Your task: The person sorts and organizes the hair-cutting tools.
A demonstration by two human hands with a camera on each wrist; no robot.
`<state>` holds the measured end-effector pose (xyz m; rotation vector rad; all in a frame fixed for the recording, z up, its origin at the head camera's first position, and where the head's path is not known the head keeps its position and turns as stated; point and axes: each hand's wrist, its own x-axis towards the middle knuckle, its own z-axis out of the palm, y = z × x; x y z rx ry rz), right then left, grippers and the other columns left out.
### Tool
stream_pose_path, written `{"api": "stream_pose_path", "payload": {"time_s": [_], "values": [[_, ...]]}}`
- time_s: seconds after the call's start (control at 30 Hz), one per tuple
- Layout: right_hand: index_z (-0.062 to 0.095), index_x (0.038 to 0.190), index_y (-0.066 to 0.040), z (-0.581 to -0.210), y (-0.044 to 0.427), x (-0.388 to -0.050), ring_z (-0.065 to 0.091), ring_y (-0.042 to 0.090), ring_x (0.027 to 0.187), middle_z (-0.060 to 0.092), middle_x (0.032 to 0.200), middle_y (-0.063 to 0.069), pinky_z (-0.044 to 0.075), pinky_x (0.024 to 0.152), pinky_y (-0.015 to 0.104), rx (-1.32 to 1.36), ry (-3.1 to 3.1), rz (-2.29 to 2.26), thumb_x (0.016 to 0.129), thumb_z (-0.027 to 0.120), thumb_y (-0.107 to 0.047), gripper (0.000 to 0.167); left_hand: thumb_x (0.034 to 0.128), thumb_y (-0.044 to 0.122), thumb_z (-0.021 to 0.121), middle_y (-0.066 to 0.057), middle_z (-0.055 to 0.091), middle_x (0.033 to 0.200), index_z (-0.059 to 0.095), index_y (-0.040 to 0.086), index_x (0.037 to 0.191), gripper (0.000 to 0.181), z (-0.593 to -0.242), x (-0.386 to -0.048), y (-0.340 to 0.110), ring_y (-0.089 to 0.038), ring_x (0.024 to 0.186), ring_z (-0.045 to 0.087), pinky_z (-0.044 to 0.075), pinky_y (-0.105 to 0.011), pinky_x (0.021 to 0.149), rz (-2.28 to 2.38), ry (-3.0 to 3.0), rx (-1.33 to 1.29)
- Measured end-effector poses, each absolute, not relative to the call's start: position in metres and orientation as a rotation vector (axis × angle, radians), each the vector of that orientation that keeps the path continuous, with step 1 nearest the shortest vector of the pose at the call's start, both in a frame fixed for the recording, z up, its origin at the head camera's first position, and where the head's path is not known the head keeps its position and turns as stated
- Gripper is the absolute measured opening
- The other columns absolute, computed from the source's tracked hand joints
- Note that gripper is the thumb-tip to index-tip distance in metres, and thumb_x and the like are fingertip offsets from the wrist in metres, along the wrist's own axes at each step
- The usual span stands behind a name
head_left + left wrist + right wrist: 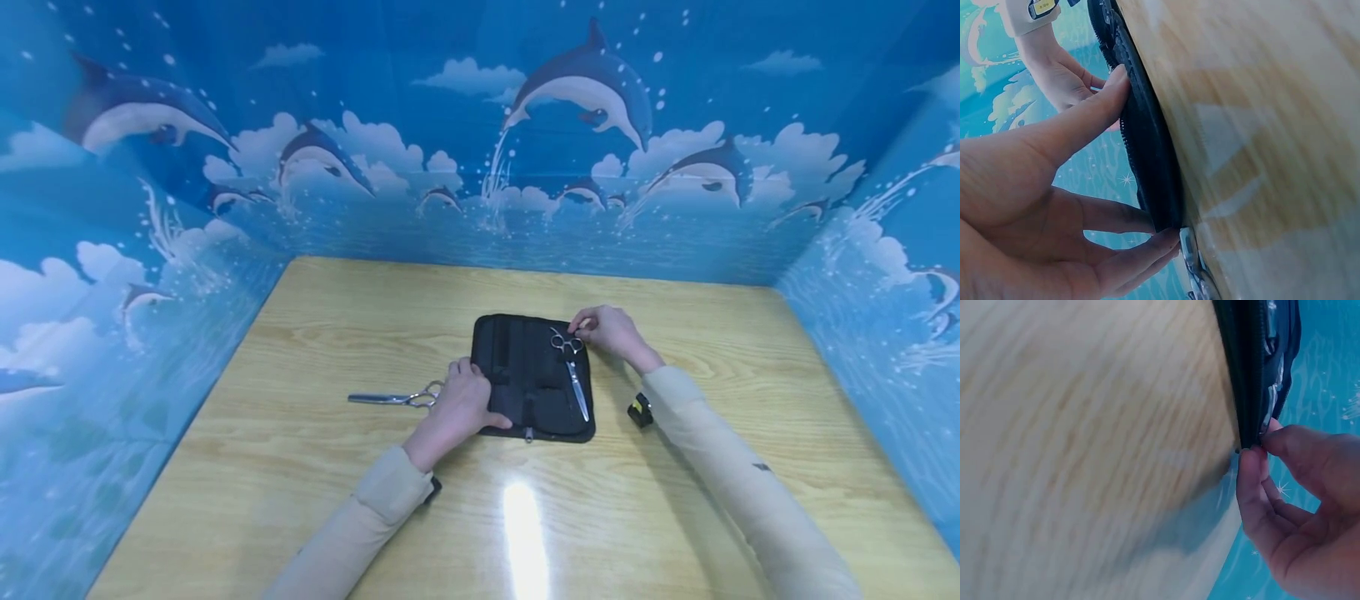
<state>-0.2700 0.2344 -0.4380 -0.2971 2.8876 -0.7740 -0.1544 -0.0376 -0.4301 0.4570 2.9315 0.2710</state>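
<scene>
The unfolded zippered scissor case [538, 354] lies flat on the table [300, 492], probably steadied from both sides: the left hand [459, 398] spreads over its left side, fingers fairly straight, thumb pressing the near edge, while the right hand [609, 330] pinches its far-right corner. The hairdressing scissors [578, 392] lie on the right half, handles far, a black strap apparently securing them; the silver shears [382, 399] rest outside, left, loops beside the left hand. The case is dark, rounded at the corners, with toothed zip edging and a zip pull [529, 434]; both blades gleam, and the tabletop shows streaked wood grain
</scene>
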Motion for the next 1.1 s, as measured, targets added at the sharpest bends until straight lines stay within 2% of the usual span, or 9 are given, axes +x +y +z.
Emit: {"api": "stream_pose_path", "payload": {"time_s": [0.13, 0.27, 0.37, 0.5, 0.6, 0.93, 1.1], "values": [[0.076, 0.101, -0.006, -0.435, 0.235, -0.271, 0.059, 0.014, 0.059, 0.071, 0.073, 0.005, 0.046, 0.066, 0.033, -0.289, 2.921, -0.771, 0.091, 0.060, -0.002, 0.019, 0.0736, 0.058, 0.084, -0.032, 0.054, 0.133, 0.055, -0.020, 0.130, 0.101, -0.430, -0.155, -0.039, -0.042, 0.125, 0.050, 0.049, -0.043, 0.104, 0.264, 2.936, 0.484], [0.072, 0.104, -0.004, -0.430, 0.236, -0.268, 0.062, 0.016, 0.061, 0.071, 0.073, 0.008, 0.048, 0.071, 0.036, -0.241, 2.897, -0.721, 0.097, 0.060, -0.008, 0.015, 0.0736, 0.058, 0.084, -0.031, 0.054, 0.131, 0.055, -0.020, 0.130, 0.101, -0.431, -0.154, -0.038, -0.041, 0.123, 0.050, 0.051, -0.042, 0.102, 0.252, 2.943, 0.473], [0.067, 0.108, 0.000, -0.427, 0.237, -0.263, 0.063, 0.016, 0.062, 0.069, 0.074, 0.008, 0.053, 0.069, 0.034, -0.164, 2.771, -0.720, 0.099, 0.058, -0.010, 0.016, 0.0742, 0.058, 0.084, -0.031, 0.053, 0.132, 0.055, -0.020, 0.130, 0.100, -0.430, -0.154, -0.038, -0.040, 0.123, 0.050, 0.051, -0.042, 0.102, 0.242, 2.942, 0.458], [0.059, 0.116, 0.008, -0.425, 0.239, -0.257, 0.064, 0.015, 0.063, 0.066, 0.079, 0.009, 0.059, 0.063, 0.030, -0.040, 2.551, -0.873, 0.099, 0.054, -0.004, 0.022, 0.0749, 0.057, 0.083, -0.031, 0.053, 0.133, 0.056, -0.020, 0.129, 0.098, -0.430, -0.155, -0.038, -0.041, 0.124, 0.050, 0.050, -0.043, 0.103, 0.252, 2.930, 0.463], [0.056, 0.119, 0.012, -0.426, 0.239, -0.253, 0.063, 0.014, 0.062, 0.065, 0.080, 0.010, 0.059, 0.060, 0.029, 0.002, 2.466, -1.001, 0.097, 0.057, -0.001, 0.025, 0.0748, 0.056, 0.084, -0.032, 0.052, 0.133, 0.054, -0.021, 0.130, 0.099, -0.431, -0.155, -0.039, -0.042, 0.125, 0.050, 0.050, -0.044, 0.104, 0.266, 2.927, 0.465], [0.068, 0.108, 0.008, -0.430, 0.232, -0.240, 0.061, 0.010, 0.053, 0.066, 0.074, 0.006, 0.058, 0.055, 0.026, 0.148, 2.571, -1.018, 0.093, 0.068, -0.006, 0.021, 0.0734, 0.058, 0.084, -0.031, 0.054, 0.130, 0.056, -0.020, 0.128, 0.100, -0.429, -0.154, -0.040, -0.042, 0.123, 0.050, 0.052, -0.043, 0.101, 0.250, 2.941, 0.486], [0.065, 0.113, 0.009, -0.432, 0.228, -0.238, 0.060, 0.010, 0.051, 0.064, 0.075, 0.006, 0.059, 0.053, 0.029, 0.207, 2.557, -1.123, 0.093, 0.070, -0.006, 0.026, 0.0734, 0.056, 0.085, -0.031, 0.053, 0.129, 0.055, -0.021, 0.129, 0.100, -0.430, -0.155, -0.039, -0.041, 0.123, 0.050, 0.052, -0.044, 0.100, 0.269, 2.932, 0.466]]}}
